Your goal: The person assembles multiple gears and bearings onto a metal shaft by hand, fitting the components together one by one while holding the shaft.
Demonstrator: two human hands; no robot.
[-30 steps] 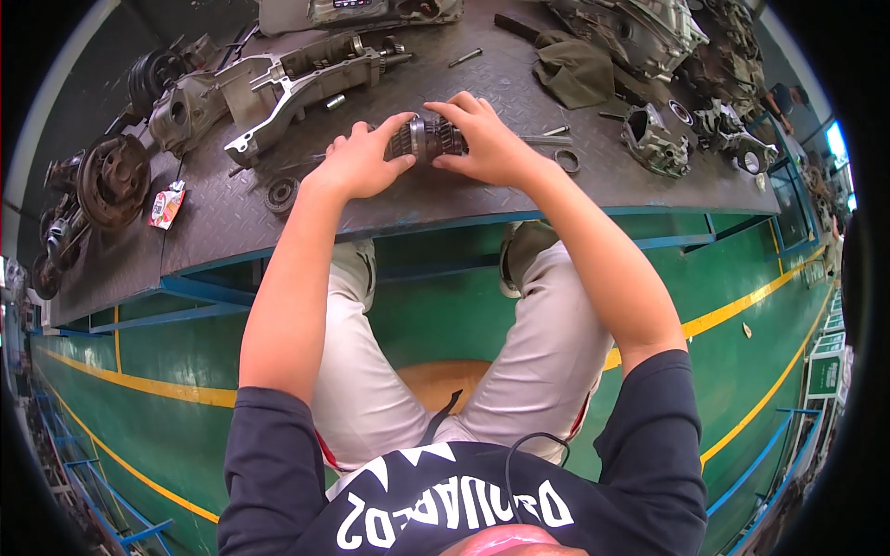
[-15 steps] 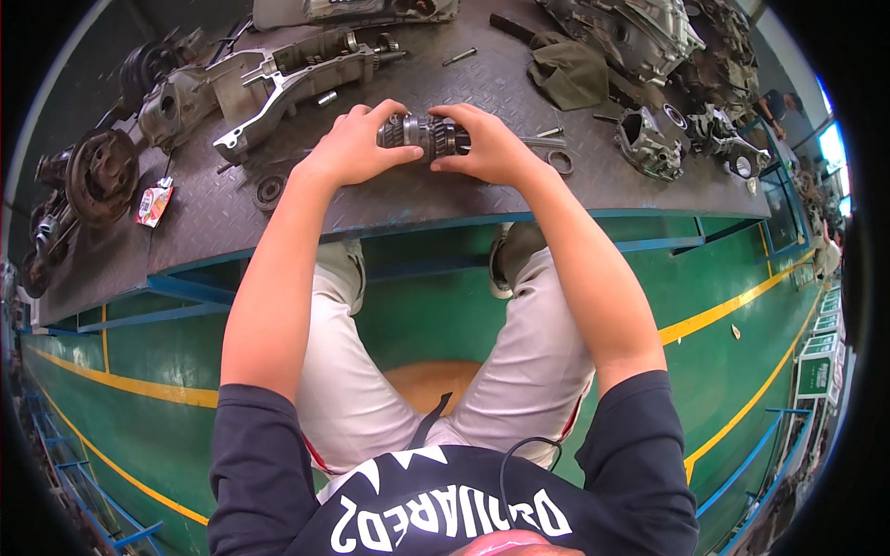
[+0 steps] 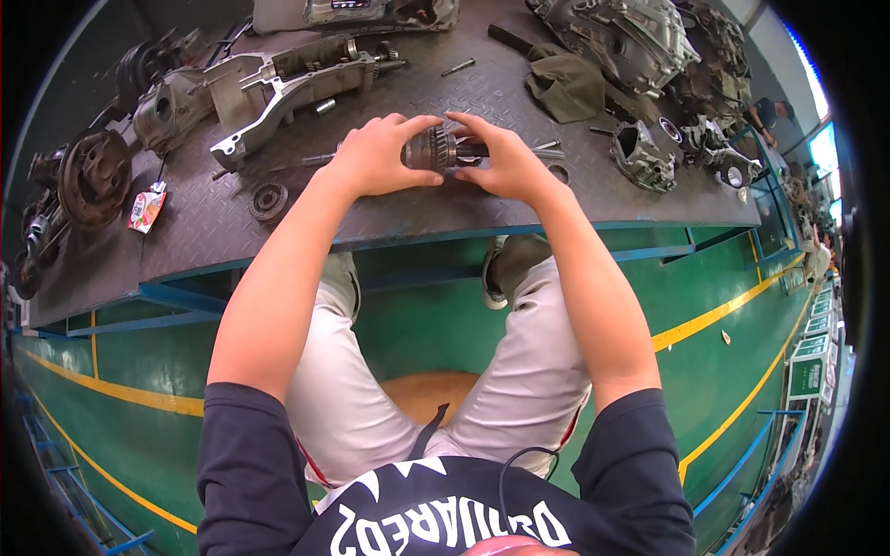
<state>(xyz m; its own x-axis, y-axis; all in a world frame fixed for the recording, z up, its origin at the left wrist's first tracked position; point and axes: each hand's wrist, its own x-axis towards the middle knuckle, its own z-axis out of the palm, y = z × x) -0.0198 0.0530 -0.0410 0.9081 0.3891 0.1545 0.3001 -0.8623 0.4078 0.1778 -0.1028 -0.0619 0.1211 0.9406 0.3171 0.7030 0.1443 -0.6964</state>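
A dark metal gear shaft (image 3: 429, 148) with toothed gears lies level near the bench's front edge, its thinner end emerging to the left. My left hand (image 3: 375, 157) curves round the gears, thumb on the near side and fingers over the far side. Just to the right, my right hand (image 3: 505, 157) spans the shaft's other part between thumb and fingertips. Its palm hides some of the shaft. Beside my left wrist rests a round bearing (image 3: 269, 201). A metal ring (image 3: 558, 173) shows partly behind my right hand.
An opened gearbox housing (image 3: 287, 88) occupies the left rear of the metal bench (image 3: 408, 215). Loose bolts (image 3: 458, 67) lie farther back. A dark cloth (image 3: 567, 85) and metal castings (image 3: 644, 153) stand at right. A small red-and-white packet (image 3: 146, 209) lies left.
Both hands have shifted slightly right and nearer. More of the large gear shows between them, along with the shaft's left end. My right hand now covers more of the ring.
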